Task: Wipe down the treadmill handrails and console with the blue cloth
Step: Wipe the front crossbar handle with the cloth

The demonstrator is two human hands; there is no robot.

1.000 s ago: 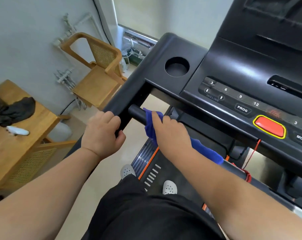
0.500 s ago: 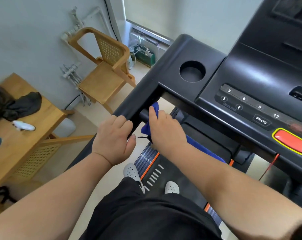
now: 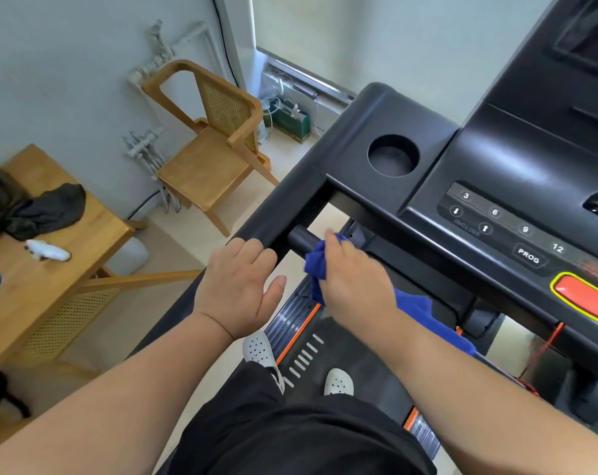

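Observation:
My right hand [image 3: 354, 286] presses the blue cloth [image 3: 320, 265] around the short black crossbar [image 3: 299, 240] that juts inward from the left handrail [image 3: 277, 217]. A loose tail of the cloth hangs under my forearm. My left hand [image 3: 237, 289] rests on the left handrail with fingers curled over it and the thumb sticking out. The black console [image 3: 517, 186] spreads to the right, with a round cup holder [image 3: 393, 155], numbered buttons and a red stop button [image 3: 584, 298].
A wooden chair [image 3: 208, 145] stands by the wall at the left. A wooden table [image 3: 50, 269] holds a dark cloth and small items. The treadmill belt [image 3: 359, 351] and my white shoes lie below. A red safety cord [image 3: 544, 347] hangs under the console.
My right hand slid the cloth left along the crossbar to the handrail, then a little back right, baring the bar's end. My left thumb has lifted off the rail.

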